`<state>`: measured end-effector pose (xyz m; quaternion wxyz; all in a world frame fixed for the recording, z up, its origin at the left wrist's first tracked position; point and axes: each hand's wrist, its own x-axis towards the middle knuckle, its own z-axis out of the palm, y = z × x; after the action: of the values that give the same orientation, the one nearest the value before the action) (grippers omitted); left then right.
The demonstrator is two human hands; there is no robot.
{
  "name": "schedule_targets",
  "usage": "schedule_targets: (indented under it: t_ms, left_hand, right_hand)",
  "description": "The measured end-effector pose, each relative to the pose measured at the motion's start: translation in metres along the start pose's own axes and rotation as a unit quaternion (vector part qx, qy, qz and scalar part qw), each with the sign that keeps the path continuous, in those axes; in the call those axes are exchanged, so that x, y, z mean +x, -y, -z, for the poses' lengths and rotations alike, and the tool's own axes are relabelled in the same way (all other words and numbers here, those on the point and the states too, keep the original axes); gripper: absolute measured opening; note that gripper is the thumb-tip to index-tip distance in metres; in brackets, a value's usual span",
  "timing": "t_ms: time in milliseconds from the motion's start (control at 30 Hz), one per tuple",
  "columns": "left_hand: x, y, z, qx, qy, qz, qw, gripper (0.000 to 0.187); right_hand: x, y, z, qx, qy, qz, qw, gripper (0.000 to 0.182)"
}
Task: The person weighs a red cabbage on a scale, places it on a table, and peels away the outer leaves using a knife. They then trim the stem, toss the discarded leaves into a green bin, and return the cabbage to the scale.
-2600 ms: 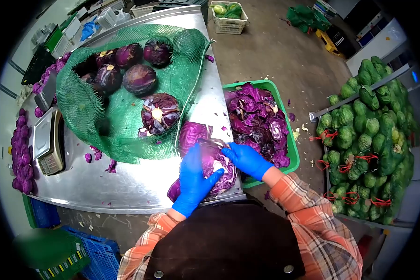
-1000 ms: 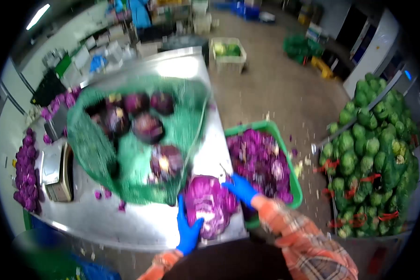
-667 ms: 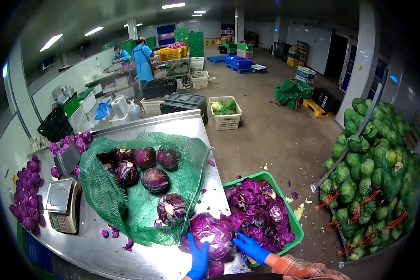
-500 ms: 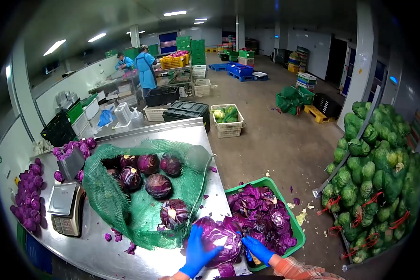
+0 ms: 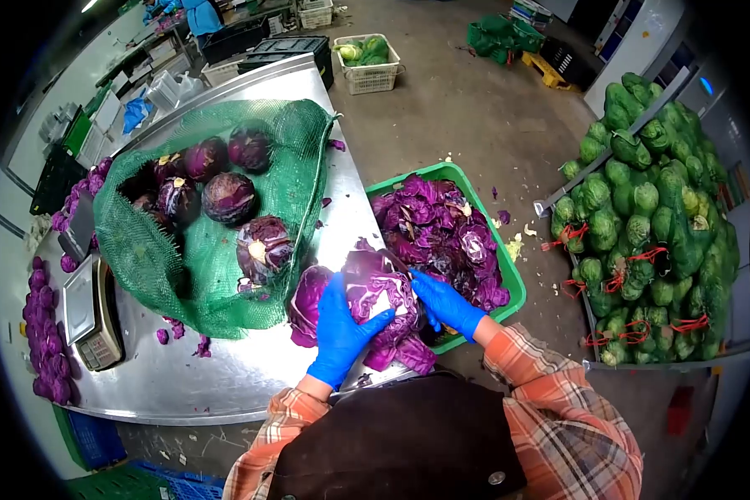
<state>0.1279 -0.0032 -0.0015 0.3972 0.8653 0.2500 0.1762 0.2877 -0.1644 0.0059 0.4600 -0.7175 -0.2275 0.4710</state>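
1. The red cabbage (image 5: 379, 292) sits at the near right corner of the steel bench (image 5: 225, 375), straight ahead of the person and between the two hands; loose outer leaves hang off it toward the bench edge.
2. The left hand (image 5: 340, 329), in a blue glove, lies cupped over the cabbage's near left side, fingers spread and wrapped on the head; the right hand (image 5: 443, 302), also gloved, touches its right flank, fingers pressed against the leaves; whether that hand also holds a small tool I cannot tell, since the fingers hide the spot.
3. Both hands are in contact with the head, so neither is nearer; the head is roughly round, with no clear long axis, and its pale cut stem patch faces up toward the camera.
4. The green crate (image 5: 508, 275) of purple trimmings stands just beside the bench corner, to the right of the cabbage and right behind the right hand.
5. The green net sack (image 5: 158, 250) of untrimmed heads lies to the left and farther up the bench, near the cabbage but apart from it; a scale (image 5: 92, 312) sits beyond it at the left.
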Motion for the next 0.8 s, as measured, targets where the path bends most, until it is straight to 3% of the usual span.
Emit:
schedule_targets:
  t_ms: [100, 200, 233, 333, 367, 467, 500, 600, 667, 733, 767, 800]
  left_hand:
    - [0.003, -0.007, -0.001, -0.068, 0.000, 0.000, 0.998, 0.100]
    - [0.005, 0.000, -0.012, -0.007, -0.015, -0.059, 0.998, 0.089]
    - [0.007, -0.010, -0.011, -0.036, -0.015, -0.037, 0.999, 0.080]
    - [0.010, -0.019, -0.014, -0.031, -0.005, -0.027, 0.999, 0.079]
    - [0.013, -0.010, -0.022, -0.010, -0.055, -0.090, 0.994, 0.080]
    - [0.007, -0.022, -0.018, 0.043, -0.029, -0.085, 0.995, 0.079]
    - [0.009, -0.017, -0.021, -0.010, -0.014, -0.067, 0.998, 0.080]
    - [0.001, -0.014, -0.022, 0.025, -0.024, -0.054, 0.998, 0.082]
    - [-0.008, -0.017, -0.011, 0.003, -0.004, -0.068, 0.998, 0.076]
    - [-0.023, -0.002, -0.006, -0.004, -0.013, -0.093, 0.996, 0.072]
    - [-0.033, 0.012, -0.010, -0.040, -0.035, -0.072, 0.996, 0.074]
    - [-0.041, 0.022, -0.010, -0.060, -0.062, -0.054, 0.995, 0.080]
  right_hand:
    - [-0.008, 0.022, -0.005, -0.202, -0.044, 0.093, 0.974, 0.058]
    - [0.001, 0.011, -0.008, -0.212, -0.052, 0.082, 0.972, 0.058]
    - [0.007, 0.009, -0.009, -0.227, -0.078, 0.142, 0.960, 0.059]
    - [0.013, 0.023, 0.007, -0.107, -0.001, -0.097, 0.989, 0.060]
    - [0.017, 0.010, 0.007, -0.109, -0.033, -0.024, 0.993, 0.058]
    - [0.033, 0.005, 0.015, -0.117, -0.025, -0.083, 0.989, 0.045]
    - [0.038, -0.001, 0.016, -0.109, -0.036, -0.079, 0.990, 0.044]
    - [0.044, -0.011, 0.023, -0.063, -0.031, -0.080, 0.994, 0.048]
    - [0.069, -0.045, 0.027, -0.133, -0.024, -0.082, 0.987, 0.039]
    - [0.110, -0.136, -0.001, -0.065, -0.061, 0.086, 0.992, 0.036]
    - [0.110, -0.140, -0.018, 0.005, -0.115, 0.104, 0.988, 0.037]
    - [0.059, -0.052, -0.009, 0.038, -0.021, -0.144, 0.989, 0.050]
